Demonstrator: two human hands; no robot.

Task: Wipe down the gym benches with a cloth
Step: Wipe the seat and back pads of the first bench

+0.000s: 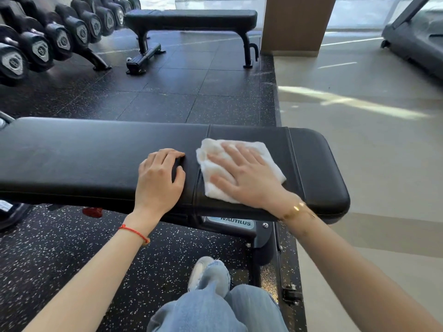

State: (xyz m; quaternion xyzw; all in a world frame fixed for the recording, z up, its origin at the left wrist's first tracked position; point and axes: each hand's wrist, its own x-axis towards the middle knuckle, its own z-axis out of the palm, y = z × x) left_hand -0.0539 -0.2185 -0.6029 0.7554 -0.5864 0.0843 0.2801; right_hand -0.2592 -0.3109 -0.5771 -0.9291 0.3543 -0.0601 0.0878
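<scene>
Black rubber floor [60,248] in square tiles, flecked white, meets smooth beige flooring [371,164] at right. Near bench [84,159]: a long, flat pad of glossy black vinyl with rounded corners and stitched cross-seams, spanning the view from left to right; its metal frame below carries a plate lettered NAUTILUS [236,222]. Far bench [191,19]: the same padded black form on angled black legs, well apart across the floor. Dumbbell rack [48,41], upper left: a row of dark heads with pale hexagonal end plates. Blue denim legs [215,307] occupy the lower centre. White cloth [239,149]: soft, folded, roughly square, lying on the right end of the near bench's pad. Right hand [247,173]: fingers straight and spread, palm pressed flat on the cloth; thin gold bracelet [297,209] at the wrist. Left hand [160,178]: fingers bent, tips resting on bare vinyl just beside the cloth, holding nothing; red cord [134,232] at the wrist.
</scene>
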